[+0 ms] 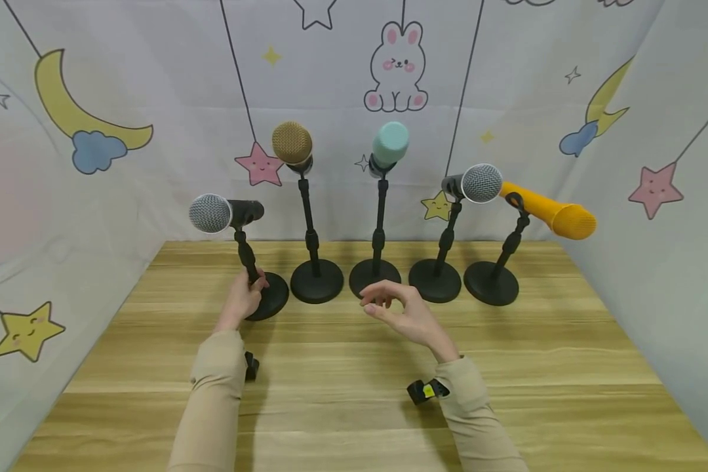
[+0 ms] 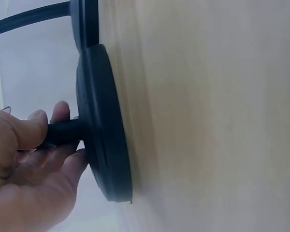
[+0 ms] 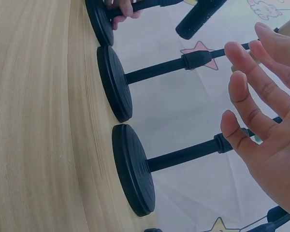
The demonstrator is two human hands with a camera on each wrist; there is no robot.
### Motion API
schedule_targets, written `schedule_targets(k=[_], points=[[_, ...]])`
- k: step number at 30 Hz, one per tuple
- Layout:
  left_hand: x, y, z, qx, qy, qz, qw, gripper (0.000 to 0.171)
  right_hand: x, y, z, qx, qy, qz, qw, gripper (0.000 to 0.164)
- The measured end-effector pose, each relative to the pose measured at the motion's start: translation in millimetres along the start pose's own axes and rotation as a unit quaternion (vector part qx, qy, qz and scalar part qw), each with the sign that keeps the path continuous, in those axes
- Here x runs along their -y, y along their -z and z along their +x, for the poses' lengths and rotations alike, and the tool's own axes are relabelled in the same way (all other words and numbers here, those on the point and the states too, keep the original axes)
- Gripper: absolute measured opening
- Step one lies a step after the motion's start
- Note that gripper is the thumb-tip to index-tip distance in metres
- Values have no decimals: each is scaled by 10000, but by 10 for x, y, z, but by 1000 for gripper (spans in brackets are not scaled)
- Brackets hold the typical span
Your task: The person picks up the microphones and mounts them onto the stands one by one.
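My left hand point(image 1: 246, 298) grips the lower pole of the leftmost microphone stand point(image 2: 65, 133), just above its round black base point(image 2: 104, 125). That stand bears a microphone with a silver mesh head point(image 1: 210, 214), pointing left. Whether its base lies fully flat on the table I cannot tell. In front of the middle stand hovers my right hand point(image 1: 410, 314), fingers loosely bent and holding nothing. Behind it, the middle stand point(image 1: 379, 242) carries a microphone with a mint-green head point(image 1: 391, 143). Between the two hands, farther back, stands one with a gold-headed microphone point(image 1: 292, 143).
Right of the middle are a stand with another silver-headed microphone point(image 1: 481, 183) and one with an orange microphone point(image 1: 549, 210) slanting right. All the stands form a row along the back of the wooden table point(image 1: 330, 406). A patterned white cloth point(image 1: 183, 131) hangs behind.
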State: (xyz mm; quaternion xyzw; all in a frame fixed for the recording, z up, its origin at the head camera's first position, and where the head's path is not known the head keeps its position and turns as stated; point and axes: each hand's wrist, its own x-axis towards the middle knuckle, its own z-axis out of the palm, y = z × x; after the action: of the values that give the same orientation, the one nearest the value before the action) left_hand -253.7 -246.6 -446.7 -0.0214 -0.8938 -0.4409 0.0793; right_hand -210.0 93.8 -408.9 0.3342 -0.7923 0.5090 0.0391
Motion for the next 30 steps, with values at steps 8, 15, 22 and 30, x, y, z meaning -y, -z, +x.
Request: schedule_targets(k=[8,15,22,30], points=[[23,34,77,75,173,19,9998,13,-21,-6,3,72,-121,-29,9999,17],[-6,38,123,-91,219,122,9996,13,-36,-8,6,65,-85,-82,9999,17],[75,51,173,-242,121,97,9996,13,-30,-11,6,59,-86,-96,9999,16],[118,41,215,-279,7,13,9996,11,-20,-10,2,61,-130,-106,9998,16]])
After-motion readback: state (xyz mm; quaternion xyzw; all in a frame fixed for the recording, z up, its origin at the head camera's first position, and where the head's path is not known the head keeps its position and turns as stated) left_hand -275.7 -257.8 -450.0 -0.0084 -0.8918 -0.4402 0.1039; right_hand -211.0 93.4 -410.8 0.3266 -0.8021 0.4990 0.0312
